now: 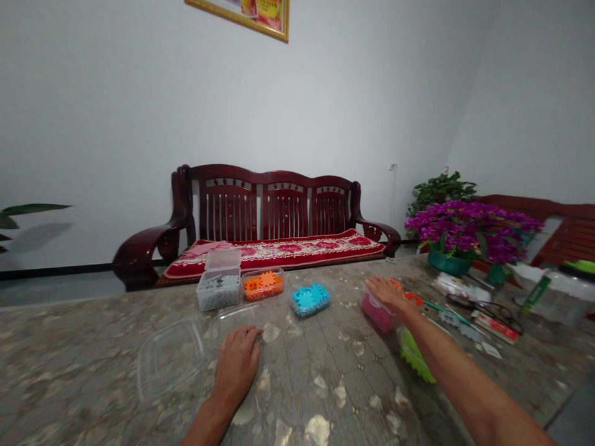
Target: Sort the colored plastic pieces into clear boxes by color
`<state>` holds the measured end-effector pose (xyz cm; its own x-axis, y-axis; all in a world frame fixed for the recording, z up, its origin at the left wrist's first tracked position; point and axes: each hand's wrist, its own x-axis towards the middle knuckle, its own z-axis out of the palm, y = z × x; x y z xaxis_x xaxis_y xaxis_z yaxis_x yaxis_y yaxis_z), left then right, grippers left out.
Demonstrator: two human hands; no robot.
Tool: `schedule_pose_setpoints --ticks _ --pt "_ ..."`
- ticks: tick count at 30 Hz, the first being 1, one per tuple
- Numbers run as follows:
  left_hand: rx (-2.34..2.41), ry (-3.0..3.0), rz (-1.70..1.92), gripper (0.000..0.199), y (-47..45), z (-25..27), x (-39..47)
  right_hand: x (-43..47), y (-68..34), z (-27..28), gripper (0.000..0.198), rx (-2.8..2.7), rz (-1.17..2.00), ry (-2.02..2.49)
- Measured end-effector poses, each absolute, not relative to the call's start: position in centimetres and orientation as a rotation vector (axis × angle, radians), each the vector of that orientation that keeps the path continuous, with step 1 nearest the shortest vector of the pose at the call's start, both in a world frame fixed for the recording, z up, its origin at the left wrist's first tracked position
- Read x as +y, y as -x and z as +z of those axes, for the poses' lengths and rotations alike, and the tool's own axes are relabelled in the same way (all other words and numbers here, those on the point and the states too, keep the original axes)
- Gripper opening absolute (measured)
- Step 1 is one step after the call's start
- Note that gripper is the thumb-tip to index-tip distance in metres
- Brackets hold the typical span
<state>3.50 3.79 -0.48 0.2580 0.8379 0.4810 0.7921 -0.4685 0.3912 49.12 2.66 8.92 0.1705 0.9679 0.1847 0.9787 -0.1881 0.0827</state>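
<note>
My left hand (238, 356) lies on the table with its fingers loosely stretched, holding nothing, at the edge of a clear plastic lid (235, 314). Left of it is another clear lid (171, 356). My right hand (387, 291) is over a pink plastic box (379, 313) and grips its top; the fingers' far side is hidden. Beside the right forearm, a clear box of green toothed pieces (416, 356) is partly covered. Between the hands stand a tub of blue gear-like pieces (310, 300), a tub of orange ones (263, 285) and a lidded box of grey pieces (220, 289).
Right of my arm lie orange scissors (413, 299), grey toothed pieces (458, 323), a red and white packet (495, 326) and a dark cable (499, 310). A pot of purple flowers (469, 232) and a clear jug (558, 297) stand beyond. A wooden bench (283, 204) faces the table.
</note>
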Motion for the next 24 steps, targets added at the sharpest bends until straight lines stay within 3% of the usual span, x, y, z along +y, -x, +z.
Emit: schedule_pose_setpoints --ticks 6,24 --pt "1.519 -2.451 1.091 0.034 -3.4 -0.9 4.0 0.7 -49.8 8.9 0.069 -1.800 -0.087 2.597" --pt "1.408 -2.474 1.060 0.030 -3.3 -1.1 4.1 -0.3 -45.7 9.5 0.060 -1.724 -0.198 2.756"
